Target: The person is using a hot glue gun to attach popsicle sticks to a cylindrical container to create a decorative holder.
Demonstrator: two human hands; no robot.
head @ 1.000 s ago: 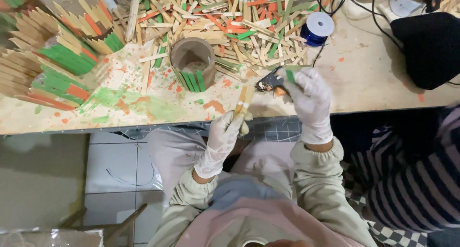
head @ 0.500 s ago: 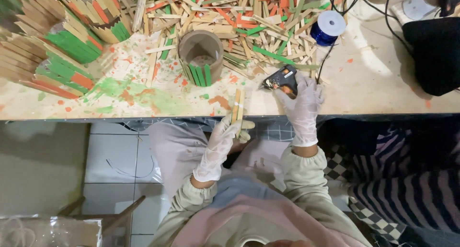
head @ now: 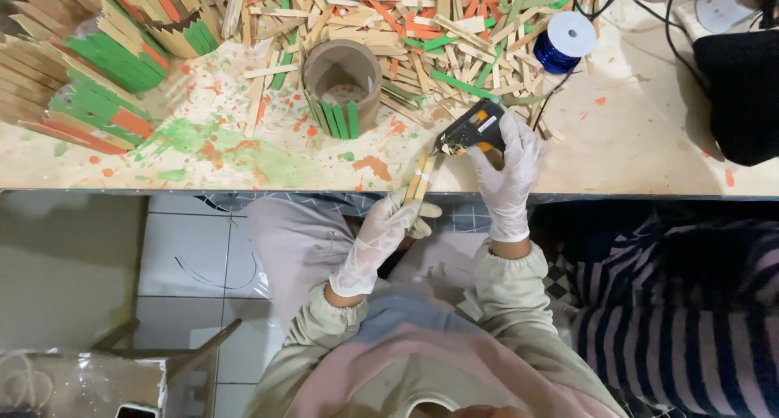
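My left hand (head: 381, 235), in a white glove, grips a plain wooden craft stick (head: 419, 180) that points up toward the table edge. My right hand (head: 510, 170), also gloved, holds a black and orange glue gun (head: 471, 129) with its nozzle touching the upper end of the stick. Just left of the gun stands a brown cardboard tube (head: 342, 84) with a few green sticks fixed upright on its front. A heap of loose plain, green and orange sticks (head: 422, 28) lies behind it.
A paint-stained table (head: 633, 154) runs across the view. Stick-covered holders (head: 97, 61) stand at the far left. A blue spool (head: 565, 40) and black cables lie at the back right, with a black object (head: 742, 93) at the right edge. A striped-sleeved person (head: 682, 321) sits at my right.
The glue gun's nozzle has come down onto the upper end of the stick in my left hand. The view has shifted a little to the right.
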